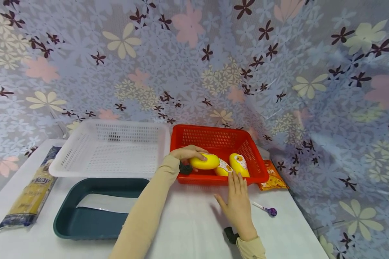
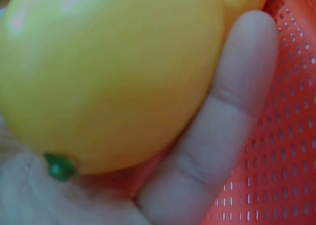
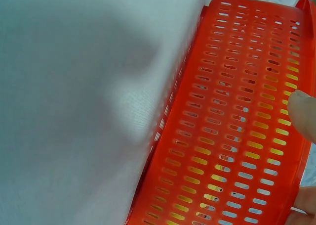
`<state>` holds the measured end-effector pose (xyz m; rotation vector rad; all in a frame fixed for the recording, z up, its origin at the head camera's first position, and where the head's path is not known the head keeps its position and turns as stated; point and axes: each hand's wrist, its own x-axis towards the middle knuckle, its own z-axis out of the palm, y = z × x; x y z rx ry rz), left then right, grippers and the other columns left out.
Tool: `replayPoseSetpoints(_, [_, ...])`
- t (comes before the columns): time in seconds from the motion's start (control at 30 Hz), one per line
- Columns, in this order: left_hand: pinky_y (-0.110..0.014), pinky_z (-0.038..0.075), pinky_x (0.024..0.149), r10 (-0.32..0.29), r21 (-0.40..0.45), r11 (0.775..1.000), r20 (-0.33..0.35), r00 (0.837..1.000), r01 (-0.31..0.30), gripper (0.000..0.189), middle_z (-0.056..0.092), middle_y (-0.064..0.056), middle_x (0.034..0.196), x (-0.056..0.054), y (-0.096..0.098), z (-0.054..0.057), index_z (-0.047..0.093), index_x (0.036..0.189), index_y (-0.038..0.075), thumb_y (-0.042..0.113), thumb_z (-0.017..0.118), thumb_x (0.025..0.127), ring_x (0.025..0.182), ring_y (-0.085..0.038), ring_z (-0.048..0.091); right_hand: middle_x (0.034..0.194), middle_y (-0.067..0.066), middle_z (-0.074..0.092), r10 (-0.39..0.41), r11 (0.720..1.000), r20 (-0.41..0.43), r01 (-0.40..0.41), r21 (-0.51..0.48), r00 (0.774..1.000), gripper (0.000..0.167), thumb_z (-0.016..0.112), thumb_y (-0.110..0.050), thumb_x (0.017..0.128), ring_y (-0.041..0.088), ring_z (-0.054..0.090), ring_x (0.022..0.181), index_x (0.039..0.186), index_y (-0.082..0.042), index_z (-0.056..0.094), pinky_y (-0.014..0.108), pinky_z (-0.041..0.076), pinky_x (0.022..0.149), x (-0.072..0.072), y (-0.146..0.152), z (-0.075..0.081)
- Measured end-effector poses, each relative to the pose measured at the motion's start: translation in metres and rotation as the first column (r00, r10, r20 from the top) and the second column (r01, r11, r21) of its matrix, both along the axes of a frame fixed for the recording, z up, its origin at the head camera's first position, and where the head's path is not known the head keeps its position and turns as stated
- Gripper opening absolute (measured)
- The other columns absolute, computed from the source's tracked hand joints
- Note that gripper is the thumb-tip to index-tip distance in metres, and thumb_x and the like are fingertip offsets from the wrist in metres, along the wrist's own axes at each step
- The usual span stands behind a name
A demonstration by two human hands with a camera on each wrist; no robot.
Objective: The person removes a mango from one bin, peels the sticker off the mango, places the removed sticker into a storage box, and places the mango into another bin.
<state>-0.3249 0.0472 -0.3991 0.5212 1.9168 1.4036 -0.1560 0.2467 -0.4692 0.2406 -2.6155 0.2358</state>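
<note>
My left hand [image 1: 188,152] grips a yellow mango-shaped fruit [image 1: 206,162] over the left part of a red plastic basket [image 1: 214,136]. Seen close up in the left wrist view, the fruit [image 2: 113,76] is smooth and glossy with a small green stem, and a finger [image 2: 232,101] lies along its side. Two more such fruits with printed white labels lie in the basket, one in the middle [image 1: 223,167] and one on the right [image 1: 239,164]. With fingers extended, my right hand [image 1: 238,205] touches the basket's front rim; its thumb tip [image 3: 302,113] shows in the right wrist view.
Left of the red basket stands a white slotted basket [image 1: 133,172], with a dark green tray [image 1: 97,223] in front holding a pale strip. A yellow packet [image 1: 35,190] lies far left. At right are an orange snack bag [image 1: 273,176] and a purple lollipop [image 1: 272,212].
</note>
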Motion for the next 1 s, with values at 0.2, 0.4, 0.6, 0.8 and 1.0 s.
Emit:
replayPoseSetpoints(0.2, [-0.045, 0.059, 0.078, -0.019, 0.076, 0.997, -0.008, 1.000, 0.019, 0.055, 0.049, -0.016, 0.142, 0.003, -0.004, 0.001, 0.046, 0.144, 0.008, 0.016, 0.059, 0.091, 0.086, -0.018, 0.060, 0.149, 0.030, 0.036, 0.004, 1.000, 0.009, -0.004, -0.010, 1.000, 0.096, 0.081, -0.037, 0.076, 0.047, 0.029, 0.140, 0.144, 0.010, 0.033, 0.061, 0.025, 0.113, 0.000, -0.001, 0.000])
replayPoseSetpoints(0.4, [-0.053, 0.055, 0.085, -0.036, 0.137, 0.990, -0.018, 0.999, 0.038, 0.054, 0.043, -0.013, 0.147, 0.008, -0.010, 0.006, 0.046, 0.144, 0.012, 0.013, 0.059, 0.091, 0.096, -0.023, 0.061, 0.149, 0.029, 0.036, 0.010, 1.000, 0.003, -0.010, -0.016, 1.000, 0.095, 0.081, -0.036, 0.076, 0.047, 0.030, 0.140, 0.144, 0.010, 0.034, 0.062, 0.025, 0.113, 0.000, -0.002, -0.001])
replayPoseSetpoints(0.6, [-0.055, 0.054, 0.086, -0.022, 0.220, 0.975, -0.069, 0.997, 0.037, 0.053, 0.044, -0.014, 0.145, 0.019, -0.018, 0.010, 0.049, 0.140, 0.010, 0.013, 0.060, 0.089, 0.097, -0.022, 0.061, 0.148, 0.030, 0.037, 0.016, 0.999, -0.011, -0.016, -0.027, 1.000, 0.095, 0.082, -0.035, 0.075, 0.047, 0.030, 0.139, 0.144, 0.010, 0.034, 0.061, 0.024, 0.113, 0.000, -0.003, -0.001])
replayPoseSetpoints(0.8, [-0.046, 0.057, 0.084, -0.025, 0.336, 0.938, -0.161, 0.987, 0.079, 0.051, 0.047, -0.019, 0.140, 0.039, -0.022, 0.017, 0.048, 0.138, 0.003, 0.007, 0.059, 0.089, 0.103, -0.020, 0.057, 0.148, 0.030, 0.037, 0.012, 1.000, 0.001, -0.012, -0.028, 1.000, 0.095, 0.081, -0.036, 0.076, 0.047, 0.030, 0.140, 0.144, 0.010, 0.034, 0.060, 0.023, 0.114, 0.000, -0.003, -0.001])
replayPoseSetpoints(1.0, [-0.028, 0.053, 0.091, -0.041, 0.326, 0.935, -0.292, 0.955, 0.140, 0.047, 0.051, -0.016, 0.139, 0.057, -0.019, 0.025, 0.053, 0.134, 0.004, 0.007, 0.063, 0.088, 0.111, -0.017, 0.053, 0.148, 0.030, 0.038, 0.010, 1.000, -0.017, -0.010, -0.017, 1.000, 0.095, 0.082, -0.035, 0.075, 0.047, 0.029, 0.140, 0.144, 0.009, 0.034, 0.061, 0.024, 0.113, -0.001, -0.002, -0.001])
